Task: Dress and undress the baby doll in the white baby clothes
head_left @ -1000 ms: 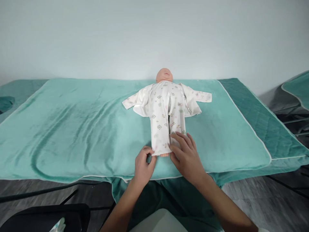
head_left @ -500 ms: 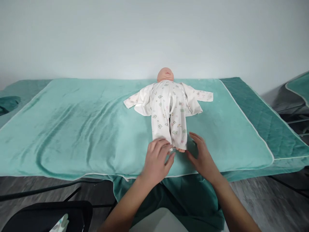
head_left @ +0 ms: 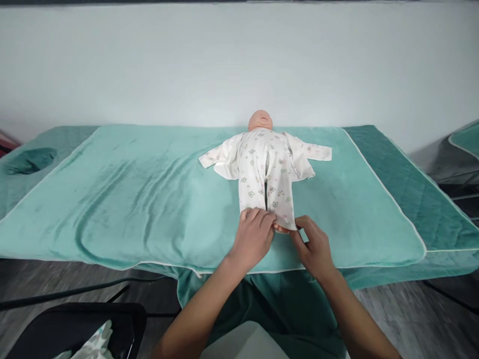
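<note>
A baby doll (head_left: 261,120) lies on its back, head toward the wall. White patterned baby trousers (head_left: 281,172) cover its front from chest to feet, over a white jacket (head_left: 229,154) with sleeves spread out. My right hand (head_left: 314,243) pinches the bottom hem of one trouser leg at its outer corner. My left hand (head_left: 255,234) is closed over the hems near the inner edge of that leg, its fingertips partly hidden. Between my hands, the doll's toes (head_left: 280,228) show just below the hem.
A green velvety cover (head_left: 179,199) with white piping lies over a massage bed (head_left: 430,199) against a pale wall. The bed has a face hole (head_left: 32,160) at the left. Below left is a black chair (head_left: 93,324) with a patterned cloth (head_left: 95,344).
Both hands have closed on the trouser hem, where before their fingers were apart. The hem now looks stretched outward at the right. The whole view has shifted slightly.
</note>
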{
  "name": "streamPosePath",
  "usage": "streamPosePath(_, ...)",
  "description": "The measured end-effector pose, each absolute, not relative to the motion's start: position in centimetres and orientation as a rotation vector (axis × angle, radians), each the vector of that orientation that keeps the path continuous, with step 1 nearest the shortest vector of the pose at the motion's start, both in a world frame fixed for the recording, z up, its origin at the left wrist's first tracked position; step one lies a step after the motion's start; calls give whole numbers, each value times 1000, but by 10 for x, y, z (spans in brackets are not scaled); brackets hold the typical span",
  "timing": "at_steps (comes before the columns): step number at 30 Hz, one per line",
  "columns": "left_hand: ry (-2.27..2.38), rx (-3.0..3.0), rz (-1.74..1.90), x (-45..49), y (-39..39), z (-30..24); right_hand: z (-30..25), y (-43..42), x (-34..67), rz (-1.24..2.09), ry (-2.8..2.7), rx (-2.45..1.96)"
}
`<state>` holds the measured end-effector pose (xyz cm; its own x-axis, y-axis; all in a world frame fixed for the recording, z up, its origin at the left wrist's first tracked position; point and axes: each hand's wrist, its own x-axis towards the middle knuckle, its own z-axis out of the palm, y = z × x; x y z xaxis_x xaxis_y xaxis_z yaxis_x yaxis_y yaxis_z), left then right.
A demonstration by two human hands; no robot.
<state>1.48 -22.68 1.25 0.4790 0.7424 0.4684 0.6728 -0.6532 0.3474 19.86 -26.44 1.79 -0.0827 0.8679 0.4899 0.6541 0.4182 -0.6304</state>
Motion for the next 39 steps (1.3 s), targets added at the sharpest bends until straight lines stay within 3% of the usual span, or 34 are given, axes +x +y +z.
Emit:
streamPosePath(4, 1222, 2471, 1202, 15, -233, 7, 12, -268, 211, 213, -1925, -1337)
streamPosePath(9, 954, 2556, 1225, -5, -236, 2, 0, -275, 232, 218, -2218, -1333)
streamPosePath(13, 1207, 2379, 1351, -30, -205, -7, -3, -258, 248, 370, -2127, -1359)
streamPosePath(19, 1597, 2490, 1024, -49, -126, -23, -19, -170, 256, -79, -2052, -1476)
streamPosePath(26, 1368, 2685, 740, -47, -76, -24, -17, -102, 247, -163, -2274, -1482)
streamPosePath(39, 1254, 2386, 944, -31, -37, -27, -17, -83, 234, -98, -2371, -1421)
